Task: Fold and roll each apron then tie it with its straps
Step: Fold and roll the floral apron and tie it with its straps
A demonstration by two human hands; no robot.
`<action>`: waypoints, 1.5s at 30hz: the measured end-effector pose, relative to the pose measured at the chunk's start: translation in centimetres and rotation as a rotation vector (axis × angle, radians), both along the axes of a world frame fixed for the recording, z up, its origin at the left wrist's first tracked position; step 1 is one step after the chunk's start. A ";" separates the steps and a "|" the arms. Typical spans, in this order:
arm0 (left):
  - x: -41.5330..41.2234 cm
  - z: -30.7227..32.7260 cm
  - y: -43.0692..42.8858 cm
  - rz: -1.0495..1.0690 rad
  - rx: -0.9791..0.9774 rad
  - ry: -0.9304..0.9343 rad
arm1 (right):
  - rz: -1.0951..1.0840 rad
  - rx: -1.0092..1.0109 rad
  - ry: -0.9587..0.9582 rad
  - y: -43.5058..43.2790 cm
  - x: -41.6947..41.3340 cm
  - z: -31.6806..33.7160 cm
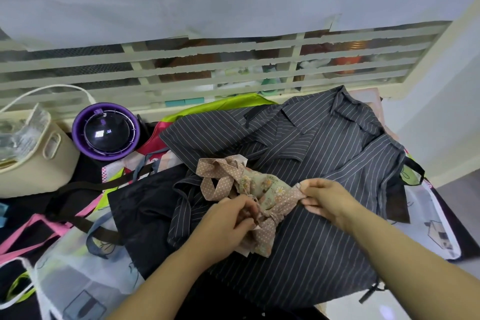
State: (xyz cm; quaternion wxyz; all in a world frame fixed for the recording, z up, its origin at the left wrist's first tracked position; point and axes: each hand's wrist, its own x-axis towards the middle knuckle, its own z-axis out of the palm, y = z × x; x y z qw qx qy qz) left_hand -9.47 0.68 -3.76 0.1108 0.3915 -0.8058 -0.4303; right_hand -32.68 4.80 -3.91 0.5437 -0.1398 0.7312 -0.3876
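A rolled floral apron (270, 189) with pink polka-dot straps lies on top of a dark pinstriped apron (311, 241) spread over the pile. My left hand (228, 226) grips the straps at the knot on the roll's near end. Further right, my right hand (322, 197) pinches the polka-dot strap at the roll's right end. A loose loop of polka-dot strap (215, 176) trails off to the upper left of the roll.
A black apron (145, 205) and several other aprons in pink, lime and sheer white (78, 267) lie around the pile. A cream basket (39, 158) and a purple round device (106, 132) stand at the left. A slatted rail (207, 60) runs behind.
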 end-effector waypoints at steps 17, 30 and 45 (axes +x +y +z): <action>0.0 -1.0 -3.5 0.308 0.533 -0.004 | -0.180 -0.016 -0.231 1.2 7.3 -2.5; 1.4 16.6 -7.1 0.107 -0.280 0.074 | -0.109 -0.527 -0.390 -3.2 1.8 7.5; -1.9 27.1 -9.4 0.180 0.240 0.180 | 0.039 -0.563 -0.273 -4.6 1.0 11.4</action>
